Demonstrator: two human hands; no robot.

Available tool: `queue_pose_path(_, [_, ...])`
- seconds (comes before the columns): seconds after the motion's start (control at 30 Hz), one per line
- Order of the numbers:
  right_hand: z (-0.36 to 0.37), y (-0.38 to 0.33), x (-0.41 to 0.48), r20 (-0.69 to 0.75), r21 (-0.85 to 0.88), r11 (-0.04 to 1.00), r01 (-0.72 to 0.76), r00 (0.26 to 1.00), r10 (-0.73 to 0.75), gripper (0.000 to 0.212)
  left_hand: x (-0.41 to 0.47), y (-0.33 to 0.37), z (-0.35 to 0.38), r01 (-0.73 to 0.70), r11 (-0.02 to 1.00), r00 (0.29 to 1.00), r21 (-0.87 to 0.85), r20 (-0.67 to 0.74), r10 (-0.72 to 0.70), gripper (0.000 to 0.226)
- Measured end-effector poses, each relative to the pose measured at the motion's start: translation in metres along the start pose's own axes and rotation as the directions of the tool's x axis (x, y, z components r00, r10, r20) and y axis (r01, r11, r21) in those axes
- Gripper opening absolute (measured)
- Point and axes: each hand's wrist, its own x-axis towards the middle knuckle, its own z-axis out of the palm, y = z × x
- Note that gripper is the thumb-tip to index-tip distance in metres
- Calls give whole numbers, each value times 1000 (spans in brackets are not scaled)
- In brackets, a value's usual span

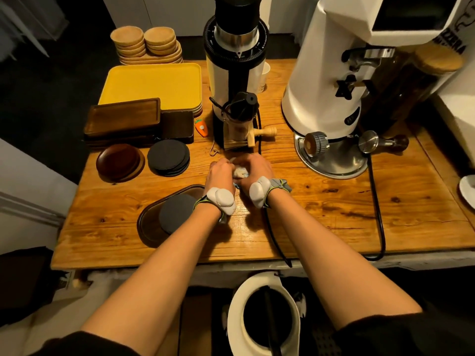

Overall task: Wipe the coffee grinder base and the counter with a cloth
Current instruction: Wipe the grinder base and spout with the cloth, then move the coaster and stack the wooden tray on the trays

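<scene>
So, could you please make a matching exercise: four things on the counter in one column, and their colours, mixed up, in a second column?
Things:
1. large tray
2. round coasters stack
3. carrot-shaped item
4. tall grinder on the right

Colours:
A. white
B. orange
C. yellow
D. dark grey

Pairs: 1-C, 2-D, 3-B, 4-A

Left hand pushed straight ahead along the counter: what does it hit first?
Likely the base of the black-and-white coffee grinder, directly beyond the left hand gripping the cloth. Only bare counter appears between; depth uncertain.
</scene>
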Motion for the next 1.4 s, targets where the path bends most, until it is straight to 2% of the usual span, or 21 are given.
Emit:
queue_pose_path(0.17, [-1, -5, -9, 51, -3, 996, -86, 995, 86, 42, -13, 10, -6, 52, 999, 999, -9, -8, -52, 25])
queue_pose_path(0.3, [0, 1, -37, 76, 72, 992, -107, 992, 101, 33, -45, 14, -1, 91, 994, 996, -64, 25, -90, 25])
queue_pose_path(0.5, [-13, -6, -57, 222, 3, 999, -48, 974, 46, 53, -80, 6, -13, 97, 958, 995, -270, 58, -84, 30])
queue_pose_path(0.63, [-22, -22, -55, 229, 0, 995, -98, 969, 96, 55, -97, -2, -32, 131, 934, 988, -333, -37, -152, 24])
queue_pose_path(0.73, [-22, -41, -56, 114, 18, 997, -80, 990, 77, 44, -109, -13, -48, 154, 934, 968, -323, -138, -207, 22])
queue_pose_path(0.8, [-14, -54, -56, 75, 96, 994, -47, 996, 40, 36, -116, -24, -57, 197, 930, 948, -310, -180, -261, 22])
queue_pose_path(0.9, [1, -70, -55, 127, 199, 979, -47, 992, 22, 32, -129, -44, -67, 300, 903, 903, -308, -212, -373, 21])
queue_pose_path(1.13, [33, -85, -55, 250, 97, 994, -44, 968, 18, 25, -146, -78, -67, 496, 817, 816, -293, -164, -554, 25])
queue_pose_path(1.4, [57, -87, -48, 266, -8, 997, -71, 961, 71, 24, -140, -88, -61, 511, 787, 797, -344, -151, -584, 25])
